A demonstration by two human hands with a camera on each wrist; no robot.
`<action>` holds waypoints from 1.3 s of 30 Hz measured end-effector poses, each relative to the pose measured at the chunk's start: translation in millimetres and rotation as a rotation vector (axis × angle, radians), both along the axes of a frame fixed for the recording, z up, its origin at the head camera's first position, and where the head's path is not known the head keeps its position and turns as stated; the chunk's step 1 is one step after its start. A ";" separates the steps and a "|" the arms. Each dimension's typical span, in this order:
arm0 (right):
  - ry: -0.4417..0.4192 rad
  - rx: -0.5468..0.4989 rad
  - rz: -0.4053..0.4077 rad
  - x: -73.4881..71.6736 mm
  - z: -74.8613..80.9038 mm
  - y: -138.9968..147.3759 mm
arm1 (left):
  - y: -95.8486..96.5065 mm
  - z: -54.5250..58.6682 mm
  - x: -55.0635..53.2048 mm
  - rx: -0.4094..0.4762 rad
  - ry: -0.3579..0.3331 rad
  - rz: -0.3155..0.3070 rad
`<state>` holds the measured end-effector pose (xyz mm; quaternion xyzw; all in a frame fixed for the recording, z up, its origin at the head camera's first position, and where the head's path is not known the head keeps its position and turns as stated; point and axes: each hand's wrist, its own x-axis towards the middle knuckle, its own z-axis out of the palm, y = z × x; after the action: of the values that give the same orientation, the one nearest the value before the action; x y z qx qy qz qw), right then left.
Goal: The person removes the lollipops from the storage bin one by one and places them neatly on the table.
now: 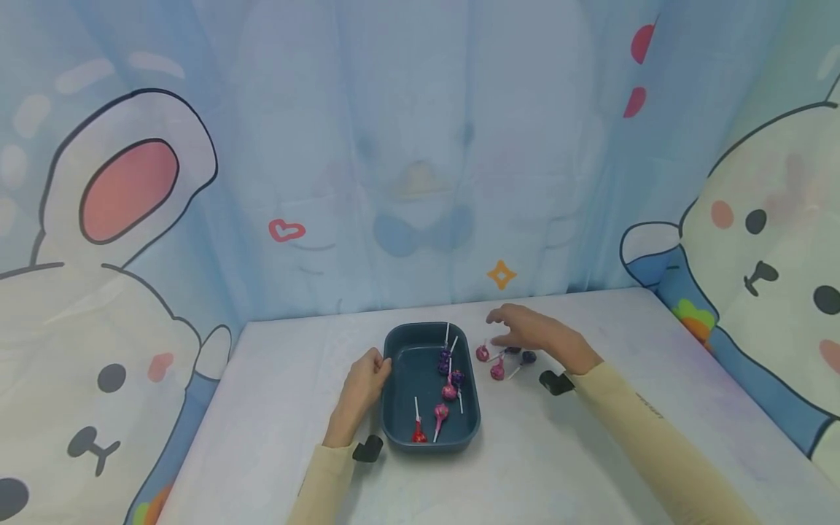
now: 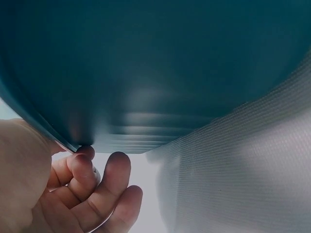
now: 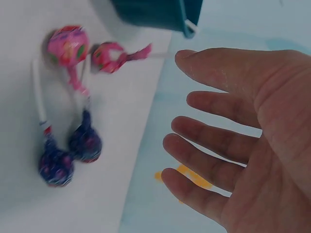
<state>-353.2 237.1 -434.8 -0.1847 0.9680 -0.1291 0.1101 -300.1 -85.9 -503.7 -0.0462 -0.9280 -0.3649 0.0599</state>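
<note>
A dark teal tray point(image 1: 412, 364) stands on the table with several wrapped lollipops in it, among them a red one point(image 1: 419, 434) and a pink one point(image 1: 441, 413). My left hand point(image 1: 359, 386) pinches the tray's left rim between thumb and curled fingers, as the left wrist view shows from beside the wall point(image 2: 146, 73). Just right of the tray lie two pink lollipops point(image 3: 68, 46) and two dark purple ones point(image 3: 56, 167). Over them hovers my right hand point(image 1: 534, 335), fingers spread and apart from the lollipops, with nothing in its grasp.
A white cloth covers the table point(image 1: 289, 415). Behind it hangs a pale blue curtain point(image 1: 420, 109) with printed cartoon animals at both sides. Each wrist carries a small black camera mount point(image 1: 556, 382).
</note>
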 end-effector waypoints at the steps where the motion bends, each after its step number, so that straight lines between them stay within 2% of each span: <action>1: 0.010 0.003 0.012 1.3 2.2 -2.4 | 0.0 0.0 0.1 0.001 0.000 0.000; 9: 0.066 -0.017 0.085 14.0 18.9 -21.3 | -0.1 -0.2 0.0 0.013 -0.019 0.000; 18: 0.084 -0.014 0.148 26.7 26.9 -43.1 | -0.2 -0.1 0.1 0.008 0.001 -0.008; 23: 0.073 0.005 0.188 31.2 28.4 -55.8 | 0.5 0.9 0.6 0.013 -0.008 -0.005; 31: 0.135 0.034 0.316 35.5 22.4 -74.0 | -0.6 0.2 -0.6 0.020 -0.013 -0.006; 39: 0.059 0.075 0.339 45.1 17.5 -94.9 | -1.1 0.1 -0.7 0.028 -0.010 -0.009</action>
<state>-308.1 142.2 -417.3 -0.3447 0.9300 -0.0669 0.1086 -300.8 -87.0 -503.6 -0.0478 -0.9229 -0.3782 0.0541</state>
